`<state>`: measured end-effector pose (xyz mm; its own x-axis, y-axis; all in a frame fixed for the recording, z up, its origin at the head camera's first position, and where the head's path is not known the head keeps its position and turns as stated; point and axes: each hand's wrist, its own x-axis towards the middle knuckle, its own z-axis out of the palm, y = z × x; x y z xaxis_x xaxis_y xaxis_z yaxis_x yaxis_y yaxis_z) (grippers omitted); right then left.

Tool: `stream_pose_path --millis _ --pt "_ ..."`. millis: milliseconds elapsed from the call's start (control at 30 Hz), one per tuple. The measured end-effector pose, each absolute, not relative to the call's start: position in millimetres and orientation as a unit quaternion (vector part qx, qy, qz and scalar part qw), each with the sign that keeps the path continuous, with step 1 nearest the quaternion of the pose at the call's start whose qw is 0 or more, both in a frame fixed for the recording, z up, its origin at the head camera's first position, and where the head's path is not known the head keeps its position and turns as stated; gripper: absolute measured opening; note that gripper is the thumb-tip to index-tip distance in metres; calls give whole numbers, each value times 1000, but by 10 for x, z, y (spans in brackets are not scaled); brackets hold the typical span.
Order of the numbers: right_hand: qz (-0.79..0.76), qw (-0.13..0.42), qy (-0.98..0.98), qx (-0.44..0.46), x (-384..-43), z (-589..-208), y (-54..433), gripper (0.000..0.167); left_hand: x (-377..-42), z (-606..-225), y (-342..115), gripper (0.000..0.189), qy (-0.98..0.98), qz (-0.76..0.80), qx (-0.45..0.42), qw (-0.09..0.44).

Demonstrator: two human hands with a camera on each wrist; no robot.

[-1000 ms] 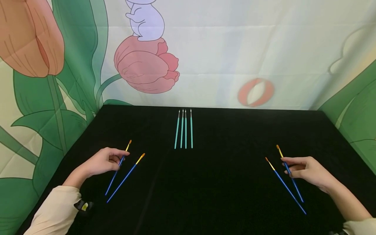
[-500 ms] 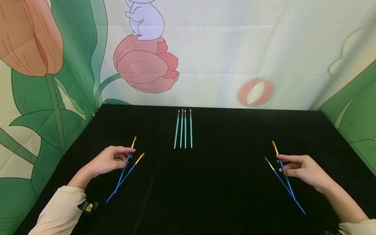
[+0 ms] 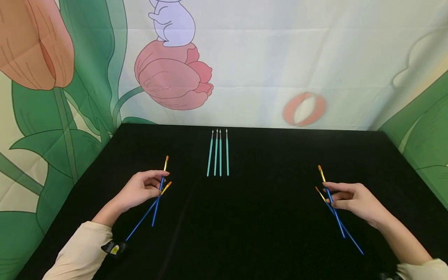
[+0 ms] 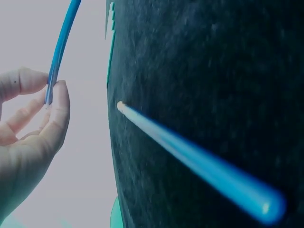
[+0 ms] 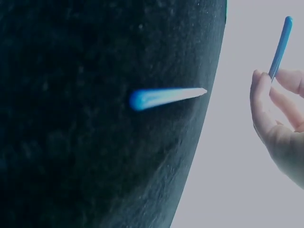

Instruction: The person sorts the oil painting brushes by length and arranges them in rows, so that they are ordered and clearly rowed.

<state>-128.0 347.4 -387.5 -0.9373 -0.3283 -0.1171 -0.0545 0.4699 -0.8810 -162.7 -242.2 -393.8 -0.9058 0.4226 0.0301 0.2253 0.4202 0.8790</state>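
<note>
In the head view my left hand (image 3: 141, 187) pinches a blue-handled paintbrush (image 3: 156, 210) with its orange bristles pointing away from me. Beneath it a second blue paintbrush (image 3: 140, 225) lies slantwise on the black cloth. My right hand (image 3: 353, 200) pinches another blue paintbrush (image 3: 337, 219), bristles likewise up and away. Under that one, a thinner-tipped blue paintbrush (image 3: 353, 240) rests on the cloth. The left wrist view shows the held handle (image 4: 61, 47) between thumb and fingers; the right wrist view shows the other held handle (image 5: 281, 47) in a similar pinch.
Several turquoise paintbrushes (image 3: 220, 155) lie side by side near the far edge of the black table (image 3: 259, 217). Behind the table hangs a printed cloth (image 3: 252, 70) with flowers and leaves.
My left hand has moved right and farther away with its paintbrush, which now crosses over the lying one. The right hand has moved left with its brush, also crossing the one below.
</note>
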Motion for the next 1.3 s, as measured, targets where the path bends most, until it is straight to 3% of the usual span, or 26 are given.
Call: stream_pose_path --millis 400,1300 --pt "-518 108 839 -122 -1324 -3887 3356 51 -1607 -3945 -2292 50 826 517 204 97" --pt "-513 122 840 -127 -1327 -3830 3150 57 -1543 -4027 -1941 51 795 543 225 148"
